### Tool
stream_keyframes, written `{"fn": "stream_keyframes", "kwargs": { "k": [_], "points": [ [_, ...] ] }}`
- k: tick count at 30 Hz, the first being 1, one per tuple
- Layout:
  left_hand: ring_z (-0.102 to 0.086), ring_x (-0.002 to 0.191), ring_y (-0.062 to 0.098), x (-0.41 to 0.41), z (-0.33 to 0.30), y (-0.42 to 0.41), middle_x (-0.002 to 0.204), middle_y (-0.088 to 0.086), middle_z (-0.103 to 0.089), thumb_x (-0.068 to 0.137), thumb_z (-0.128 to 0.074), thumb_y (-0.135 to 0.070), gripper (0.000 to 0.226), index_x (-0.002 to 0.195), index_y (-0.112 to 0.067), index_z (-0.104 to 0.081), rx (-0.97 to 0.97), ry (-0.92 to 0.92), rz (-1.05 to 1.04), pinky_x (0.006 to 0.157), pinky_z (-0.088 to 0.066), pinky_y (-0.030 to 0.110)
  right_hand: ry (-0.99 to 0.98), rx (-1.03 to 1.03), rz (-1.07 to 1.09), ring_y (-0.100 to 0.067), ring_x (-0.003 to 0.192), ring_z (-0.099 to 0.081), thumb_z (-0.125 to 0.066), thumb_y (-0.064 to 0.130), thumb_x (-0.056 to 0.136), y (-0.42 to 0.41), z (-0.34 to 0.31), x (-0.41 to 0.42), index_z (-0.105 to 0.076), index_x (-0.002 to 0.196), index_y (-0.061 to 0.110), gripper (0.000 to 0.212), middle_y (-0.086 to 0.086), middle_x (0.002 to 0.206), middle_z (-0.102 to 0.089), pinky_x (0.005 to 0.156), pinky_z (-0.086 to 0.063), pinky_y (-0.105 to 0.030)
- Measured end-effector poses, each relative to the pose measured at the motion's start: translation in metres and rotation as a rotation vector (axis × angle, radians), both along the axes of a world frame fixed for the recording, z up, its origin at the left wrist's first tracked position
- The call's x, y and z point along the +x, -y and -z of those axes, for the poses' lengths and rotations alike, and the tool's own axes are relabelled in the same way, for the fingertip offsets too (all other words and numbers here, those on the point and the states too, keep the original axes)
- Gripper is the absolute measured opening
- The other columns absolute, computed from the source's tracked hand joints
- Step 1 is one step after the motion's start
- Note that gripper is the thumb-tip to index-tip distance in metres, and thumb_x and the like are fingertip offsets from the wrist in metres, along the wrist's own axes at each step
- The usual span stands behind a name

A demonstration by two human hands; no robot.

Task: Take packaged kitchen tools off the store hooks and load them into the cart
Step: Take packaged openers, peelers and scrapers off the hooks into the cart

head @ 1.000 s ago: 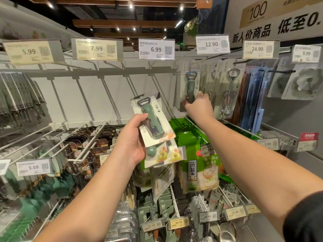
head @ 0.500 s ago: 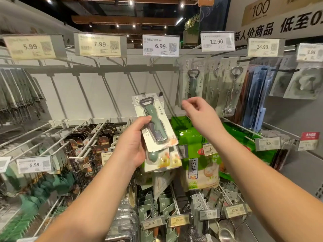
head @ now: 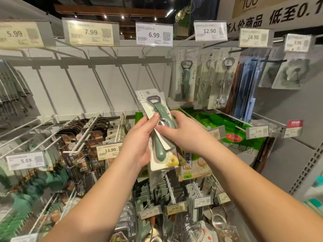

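Across the whole width of the view runs a store display wall (head: 75,88) of white back panels and wire hooks (head: 43,95), many of the upper-left hooks bare. Along its top edge sit price tags (head: 153,34) reading 5.99, 7.99, 6.99, 12.90 and 24.90. Below, on the left, rows of dark carded goods (head: 90,135) hang behind a 13.90 tag, and to the right lie green bagged packs (head: 232,135). At upper right, under the 12.90 tag, hang carded bottle openers (head: 186,79) and, just beside them, carded corkscrews (head: 225,81).

Centre frame, two bare forearms reach up together. The left hand (head: 139,144) grips the held packages (head: 160,133) from the left, thumb laid across the front of the card. The right hand (head: 185,131) presses in from the right, fingers curled onto the same cards. Those cards are tilted, tops leaning left, well below and left of the hanging openers. The front one shows a green-handled opener with a metal head; a second card behind it peeks out low down, printed with pale fruit.
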State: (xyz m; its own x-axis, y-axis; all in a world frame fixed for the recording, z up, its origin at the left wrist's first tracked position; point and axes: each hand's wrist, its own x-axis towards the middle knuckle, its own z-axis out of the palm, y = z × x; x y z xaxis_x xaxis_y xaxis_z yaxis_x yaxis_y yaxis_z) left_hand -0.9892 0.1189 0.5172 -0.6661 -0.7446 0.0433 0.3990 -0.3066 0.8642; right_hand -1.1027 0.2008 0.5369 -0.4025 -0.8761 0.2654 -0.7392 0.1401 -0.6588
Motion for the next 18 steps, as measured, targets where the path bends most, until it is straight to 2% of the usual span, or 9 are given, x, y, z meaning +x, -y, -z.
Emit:
{"fn": "stream_keyframes", "kwargs": {
  "k": [3,5,6,8,10,12,15,16,18],
  "points": [
    [-0.071,0.106,0.034,0.000,0.000,-0.002,0.118,0.017,-0.072,0.099,-0.057,-0.034,0.035,0.124,-0.012,-0.067,0.075,-0.019,0.033,0.096,-0.053,0.056,0.127,-0.028,0.025,0.011,0.077,-0.053,-0.063,0.052,0.092,-0.003,0.007,-0.004,-0.043,0.113,0.039,0.032,0.026,0.087,-0.056,0.061,-0.039,-0.013],
    [-0.070,0.109,0.033,0.000,0.000,-0.002,0.117,0.013,-0.073,0.100,-0.056,-0.031,0.032,0.125,-0.016,-0.068,0.071,-0.021,0.040,0.094,-0.054,0.054,0.265,-0.096,0.044,0.003,0.085,-0.063,-0.065,0.050,0.091,-0.005,0.011,-0.006,-0.046,0.112,0.038,0.031,0.020,0.096,-0.065,0.072,-0.050,-0.020],
    [-0.070,0.109,0.031,0.000,-0.001,-0.001,0.115,0.010,-0.075,0.099,-0.058,-0.023,0.028,0.124,-0.017,-0.068,0.045,-0.014,0.025,0.092,-0.056,0.051,0.354,-0.136,0.041,-0.002,0.089,-0.067,-0.066,0.051,0.090,-0.005,0.014,-0.006,-0.050,0.116,0.033,0.036,0.016,0.101,-0.069,0.081,-0.053,-0.026],
    [-0.072,0.104,0.028,0.000,-0.001,-0.002,0.110,0.008,-0.076,0.094,-0.060,-0.004,0.035,0.125,-0.019,-0.067,0.006,0.014,-0.008,0.083,-0.060,0.043,0.524,-0.203,0.033,-0.010,0.095,-0.072,-0.070,0.058,0.079,-0.005,0.019,-0.008,-0.051,0.134,0.020,0.069,0.009,0.106,-0.074,0.093,-0.055,-0.041],
    [-0.074,0.097,0.027,-0.001,0.000,-0.003,0.107,0.009,-0.077,0.090,-0.060,0.006,0.043,0.125,-0.019,-0.066,-0.001,0.032,-0.011,0.076,-0.062,0.039,0.611,-0.252,0.034,-0.015,0.099,-0.073,-0.072,0.066,0.067,-0.004,0.025,-0.010,-0.048,0.142,0.021,0.091,0.005,0.110,-0.074,0.095,-0.054,-0.048],
    [-0.076,0.089,0.024,-0.002,0.002,-0.004,0.106,0.009,-0.077,0.089,-0.059,0.009,0.046,0.124,-0.020,-0.067,0.005,0.040,-0.030,0.067,-0.062,0.036,0.701,-0.280,0.039,-0.016,0.100,-0.072,-0.073,0.064,0.069,-0.003,0.030,-0.014,-0.048,0.143,0.022,0.089,0.002,0.115,-0.073,0.091,-0.056,-0.045],
    [-0.076,0.081,0.018,-0.002,0.003,-0.004,0.107,0.005,-0.076,0.089,-0.060,0.008,0.046,0.123,-0.022,-0.068,-0.003,0.037,-0.069,0.062,-0.060,0.032,0.745,-0.309,0.083,-0.009,0.083,-0.073,-0.067,0.041,0.091,-0.006,0.032,-0.024,-0.051,0.139,0.019,0.056,0.000,0.111,-0.074,0.064,-0.055,-0.027],
    [-0.076,0.080,0.016,-0.001,0.002,-0.004,0.107,0.004,-0.075,0.089,-0.060,0.008,0.047,0.123,-0.023,-0.068,-0.009,0.033,-0.076,0.062,-0.060,0.031,0.711,-0.321,0.119,-0.009,0.081,-0.072,-0.066,0.038,0.093,-0.009,0.031,-0.027,-0.049,0.140,0.019,0.054,0.000,0.109,-0.073,0.062,-0.054,-0.026],
    [-0.076,0.077,0.014,0.001,-0.001,-0.002,0.107,0.003,-0.075,0.089,-0.061,0.008,0.047,0.123,-0.024,-0.068,-0.019,0.018,-0.084,0.062,-0.060,0.030,0.545,-0.352,0.211,-0.011,0.084,-0.071,-0.066,0.040,0.092,-0.016,0.024,-0.032,-0.044,0.142,0.019,0.059,0.006,0.105,-0.071,0.067,-0.056,-0.030]
  ]
}}
